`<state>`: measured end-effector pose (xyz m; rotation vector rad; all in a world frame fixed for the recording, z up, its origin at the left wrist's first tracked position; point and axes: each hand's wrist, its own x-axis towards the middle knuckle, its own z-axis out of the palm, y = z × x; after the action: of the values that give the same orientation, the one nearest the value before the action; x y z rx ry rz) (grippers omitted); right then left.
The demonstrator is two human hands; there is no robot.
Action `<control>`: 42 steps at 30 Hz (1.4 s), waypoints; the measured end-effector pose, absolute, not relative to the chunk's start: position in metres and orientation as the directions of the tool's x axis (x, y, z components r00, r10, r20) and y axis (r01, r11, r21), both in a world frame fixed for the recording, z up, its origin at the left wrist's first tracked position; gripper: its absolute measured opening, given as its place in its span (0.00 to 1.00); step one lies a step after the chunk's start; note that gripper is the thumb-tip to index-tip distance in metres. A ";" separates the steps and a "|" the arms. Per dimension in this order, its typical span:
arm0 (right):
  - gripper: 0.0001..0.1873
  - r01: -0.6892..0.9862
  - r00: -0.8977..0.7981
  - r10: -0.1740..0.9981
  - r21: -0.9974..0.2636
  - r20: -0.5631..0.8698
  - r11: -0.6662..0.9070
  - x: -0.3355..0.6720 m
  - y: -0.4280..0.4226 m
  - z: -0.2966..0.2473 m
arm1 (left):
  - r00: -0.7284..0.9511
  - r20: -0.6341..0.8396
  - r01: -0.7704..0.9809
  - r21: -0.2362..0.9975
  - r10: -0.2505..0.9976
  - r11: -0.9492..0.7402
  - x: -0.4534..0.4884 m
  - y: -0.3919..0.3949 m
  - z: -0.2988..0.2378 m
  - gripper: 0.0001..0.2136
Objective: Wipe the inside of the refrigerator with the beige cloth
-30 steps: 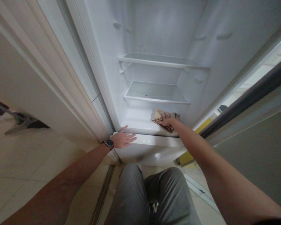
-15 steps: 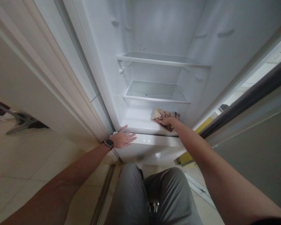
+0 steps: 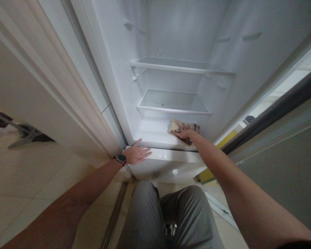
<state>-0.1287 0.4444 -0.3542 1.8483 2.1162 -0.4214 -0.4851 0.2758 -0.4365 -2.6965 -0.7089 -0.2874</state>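
My right hand point(image 3: 185, 132) is on a folded cream and brown cloth point(image 3: 177, 125), pressing it against the bottom of the refrigerator near its right side. The cloth's brown edge hangs toward the front lip. My left hand point(image 3: 138, 154), fingers spread, rests with nothing in it on the white drawer front point(image 3: 168, 156) below the compartment. A dark round watch point(image 3: 121, 158) is on my left wrist. The white floor of the refrigerator point(image 3: 152, 128) shows to the left of the cloth.
Two glass shelves, an upper one point(image 3: 180, 64) and a lower one point(image 3: 173, 100), sit above the cloth. An open door point(image 3: 282, 173) stands at the right, and a pale door frame point(image 3: 67, 86) at the left. My knees point(image 3: 145, 204) are close to the drawer.
Almost nothing differs. The view has shifted very slightly; my right hand stays on the cloth and my left hand stays on the drawer front.
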 end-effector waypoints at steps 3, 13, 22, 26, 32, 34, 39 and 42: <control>0.59 0.992 -0.124 0.904 -0.035 -0.409 0.120 -0.127 0.447 -0.356 | 0.854 0.277 0.509 -0.267 0.441 -0.818 -0.485 0.275 -0.436 0.22; 0.59 0.994 -0.106 0.909 -0.034 -0.402 0.101 -0.130 0.449 -0.358 | 0.852 0.267 0.516 -0.274 0.451 -0.812 -0.485 0.275 -0.435 0.23; 0.59 0.995 -0.101 0.908 -0.024 -0.406 0.100 -0.130 0.452 -0.361 | 0.859 0.269 0.504 -0.288 0.436 -0.815 -0.485 0.275 -0.435 0.22; 0.58 0.995 -0.096 0.910 -0.020 -0.402 0.096 -0.131 0.452 -0.361 | 0.860 0.263 0.502 -0.295 0.437 -0.813 -0.485 0.275 -0.434 0.22; 0.60 0.994 -0.111 0.916 -0.034 -0.386 0.106 -0.130 0.454 -0.364 | 0.856 0.241 0.513 -0.286 0.457 -0.810 -0.485 0.275 -0.435 0.23; 0.60 0.994 -0.112 0.914 -0.036 -0.389 0.106 -0.131 0.454 -0.363 | 0.856 0.242 0.514 -0.284 0.458 -0.810 -0.486 0.275 -0.436 0.23; 0.58 0.995 -0.096 0.915 -0.026 -0.392 0.093 -0.133 0.449 -0.356 | 0.855 0.250 0.513 -0.283 0.454 -0.810 -0.486 0.275 -0.436 0.23; 0.58 0.995 -0.099 0.919 -0.034 -0.381 0.093 -0.134 0.446 -0.353 | 0.859 0.249 0.507 -0.278 0.448 -0.816 -0.487 0.275 -0.436 0.23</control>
<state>-0.1337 0.4457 -0.3526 1.9098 2.1102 -0.4158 -0.4869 0.2755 -0.4364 -2.6977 -0.7152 -0.2450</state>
